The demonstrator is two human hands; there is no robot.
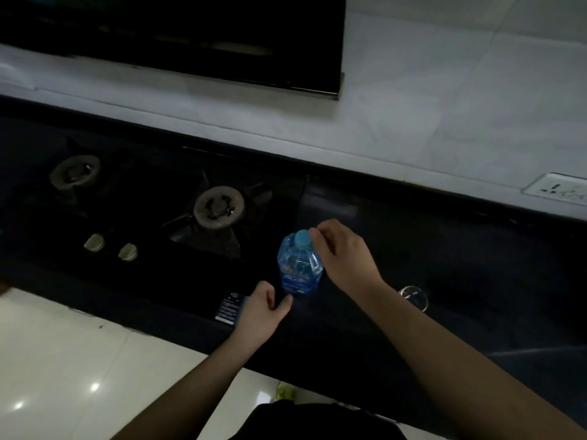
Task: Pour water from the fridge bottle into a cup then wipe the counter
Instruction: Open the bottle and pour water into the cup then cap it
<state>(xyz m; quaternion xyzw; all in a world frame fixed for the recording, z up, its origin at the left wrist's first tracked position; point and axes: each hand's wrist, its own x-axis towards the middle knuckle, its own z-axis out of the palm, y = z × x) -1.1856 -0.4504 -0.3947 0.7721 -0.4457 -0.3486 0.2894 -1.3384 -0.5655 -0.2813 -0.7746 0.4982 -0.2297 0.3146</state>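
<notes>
Left hand [262,308] open, loosely curled beside bottle [299,268] base. Right hand [341,254] fingertips touching cap [302,239]. Glass [414,296] partly hidden behind rt forearm; stove burner [219,207] adj.

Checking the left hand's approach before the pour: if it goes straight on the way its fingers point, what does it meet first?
Most likely the base of the bottle. The left hand points up and right, fingers just short of it, though depth is hard to judge.
</notes>
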